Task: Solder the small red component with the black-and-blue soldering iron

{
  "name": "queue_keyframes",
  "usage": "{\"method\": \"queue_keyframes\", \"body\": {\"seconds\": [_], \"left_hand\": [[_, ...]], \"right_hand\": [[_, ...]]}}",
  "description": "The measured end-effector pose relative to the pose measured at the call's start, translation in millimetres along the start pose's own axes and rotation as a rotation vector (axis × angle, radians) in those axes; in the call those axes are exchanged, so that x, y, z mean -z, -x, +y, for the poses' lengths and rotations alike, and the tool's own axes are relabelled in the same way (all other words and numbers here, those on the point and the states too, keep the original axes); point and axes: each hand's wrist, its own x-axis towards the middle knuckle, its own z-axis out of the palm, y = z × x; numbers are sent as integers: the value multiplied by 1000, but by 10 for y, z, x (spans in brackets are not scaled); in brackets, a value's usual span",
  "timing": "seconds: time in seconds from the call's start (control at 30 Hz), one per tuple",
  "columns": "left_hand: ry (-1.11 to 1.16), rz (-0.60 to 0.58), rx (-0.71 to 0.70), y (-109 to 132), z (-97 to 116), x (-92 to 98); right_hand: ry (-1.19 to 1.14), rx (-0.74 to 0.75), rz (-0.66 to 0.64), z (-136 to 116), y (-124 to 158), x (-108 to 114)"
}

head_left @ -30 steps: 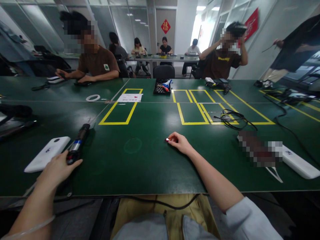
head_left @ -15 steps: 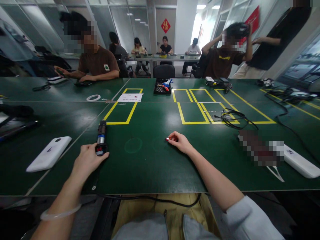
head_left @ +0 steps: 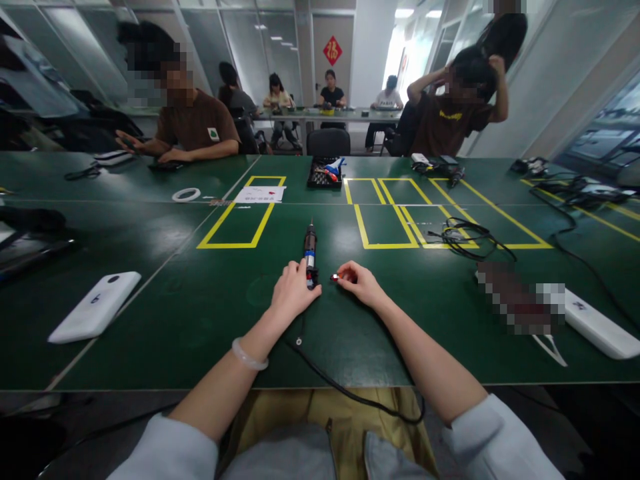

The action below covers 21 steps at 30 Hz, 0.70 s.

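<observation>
My left hand (head_left: 291, 291) is closed around the rear of a corded electric screwdriver (head_left: 311, 250), dark with a blue and silver band. Its thin bit points away from me over the green table (head_left: 225, 320). A black cord (head_left: 340, 389) runs from it over the table's front edge. Just to the right, my right hand (head_left: 362, 285) pinches a small red and white piece (head_left: 335, 277), too small to name. The piece and the screwdriver are a short gap apart.
White power-bank-like slabs lie left (head_left: 95, 307) and right (head_left: 595, 323). Coiled black cable (head_left: 465, 237) sits right of centre. Farther back are a black tray (head_left: 324, 181) with tools, a tape roll (head_left: 186, 195) and a paper sheet (head_left: 260, 194). Several people sit across the table and beyond.
My left hand has carried the screwdriver rightward to beside my right hand, dragging its cord along. My right hand has stayed in place with the small piece.
</observation>
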Motion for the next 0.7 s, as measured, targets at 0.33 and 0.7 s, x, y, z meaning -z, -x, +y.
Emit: {"method": "queue_keyframes", "body": {"seconds": [0.33,0.7], "left_hand": [[82,10,-91,-27,343,-161],[57,22,-85,-35,326,-189]], "right_hand": [[141,92,23,20,7,19],[211,185,-16,-32,30,34]]}}
